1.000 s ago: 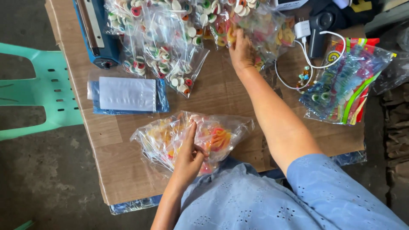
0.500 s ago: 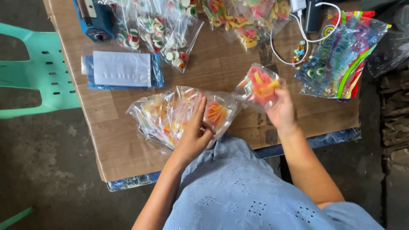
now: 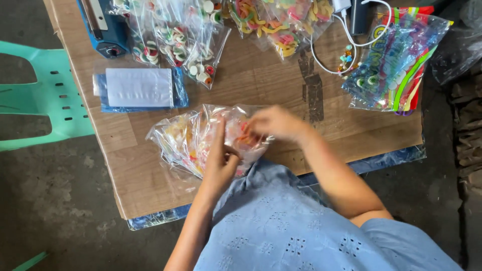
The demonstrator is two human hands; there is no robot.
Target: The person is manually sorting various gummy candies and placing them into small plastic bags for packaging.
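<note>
Left hand (image 3: pixel 221 159) rests flat, fingers extended, on clear candy bag (image 3: pixel 193 138) at near tabletop (image 3: pixel 150 185) edge. Right hand (image 3: pixel 273 123), fingers curled, pinches the bag's right end, blurred. White packet (image 3: pixel 139 88) lies beyond left hand.

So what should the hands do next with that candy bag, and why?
Probably let the right hand drop its small bunch of orange sweets into the clear candy bag. The right hand sits at the bag's edge with the sweets at its fingertips, while the left hand lies flat on the bag on the cardboard table top, steadying it.
</note>
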